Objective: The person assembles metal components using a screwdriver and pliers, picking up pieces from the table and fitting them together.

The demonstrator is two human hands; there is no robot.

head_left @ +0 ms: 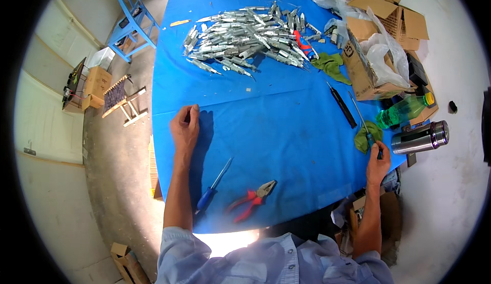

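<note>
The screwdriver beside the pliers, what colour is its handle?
The screwdriver handle is blue, seen best in the head view.

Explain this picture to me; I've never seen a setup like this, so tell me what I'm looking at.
There is no robot here, just a person working with two bare hands. The single picture comes from a wide fisheye camera worn on the head, looking down, which is why edges curve and the corners go black.

The table wears a blue cloth. At its far side lies a heap of grey metal pieces. Nearer the person are a blue-handled screwdriver and red-handled pliers. Cardboard boxes, a green bottle and a steel flask crowd the right.

The right hand holds a thin-shafted screwdriver. The left hand is loosely curled; I see nothing in it.
</note>
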